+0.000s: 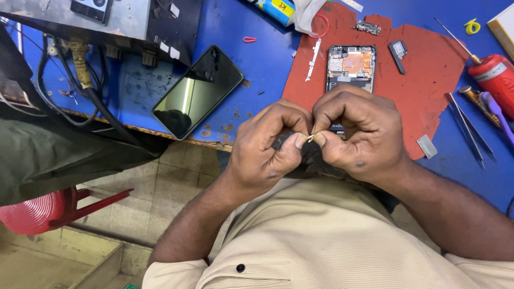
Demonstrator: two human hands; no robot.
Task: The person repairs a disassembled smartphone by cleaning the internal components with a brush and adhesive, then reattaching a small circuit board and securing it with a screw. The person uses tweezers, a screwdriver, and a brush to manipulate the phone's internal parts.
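While a yellow-labelled package lies at the bench's far edge, your left hand and right hand pinch closed together on one tiny metal part above the opened phone.

workbench: blue, scuffed | work mat: red-brown | opened phone: copper and grey inside | phone screen panel: glossy black | screwdriver: red handle | stool: red, ribbed | shirt: beige, fine ribbing, black button | floor tiles: grey
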